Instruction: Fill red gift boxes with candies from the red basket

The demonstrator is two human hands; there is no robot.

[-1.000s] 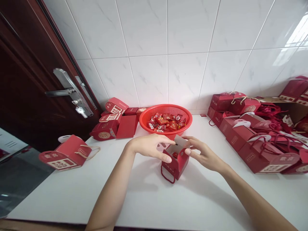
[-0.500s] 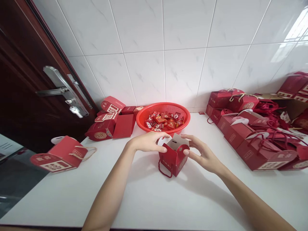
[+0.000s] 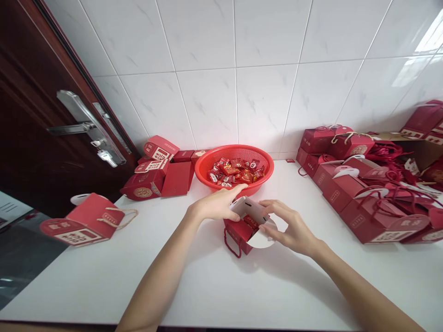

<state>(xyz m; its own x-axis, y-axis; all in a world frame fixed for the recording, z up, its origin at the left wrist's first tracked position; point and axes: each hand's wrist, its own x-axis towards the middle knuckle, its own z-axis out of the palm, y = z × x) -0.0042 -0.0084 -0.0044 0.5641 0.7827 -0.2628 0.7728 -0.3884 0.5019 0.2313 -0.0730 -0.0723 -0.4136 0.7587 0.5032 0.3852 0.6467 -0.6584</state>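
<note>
Clearly, with 12 o'clock pointing straight ahead, the open box (image 3: 235, 227) stood at the dial's centre on the white table (image 3: 207, 286), between both hands. A dark red cord (image 3: 238, 256) looped from its wall toward 6 o'clock, and a round white flap (image 3: 260, 240) leaned out at 4. Red sweets (image 3: 249, 221) showed inside. The left hand (image 3: 217, 206) reached over from 10 o'clock, thumb on the box's near side and spread well away from the forefinger. The right hand (image 3: 289, 226) came from 3, its curled fingers by the far wall, thumb apart from them near the flap; whether they gripped it could not be told. A lone box (image 3: 88, 214) with a tan cord lay at 9, and a pile of red boxes (image 3: 346, 198) filled 2 to 3. Farther off, a basket (image 3: 200, 167) of wrapped sweets sat at 12, with more boxes (image 3: 147, 182) at 10 to 11. Beyond, keys (image 3: 106, 157) hung from the door (image 3: 31, 83) at 10, and the tiled wall (image 3: 207, 106) rose at 12.
</note>
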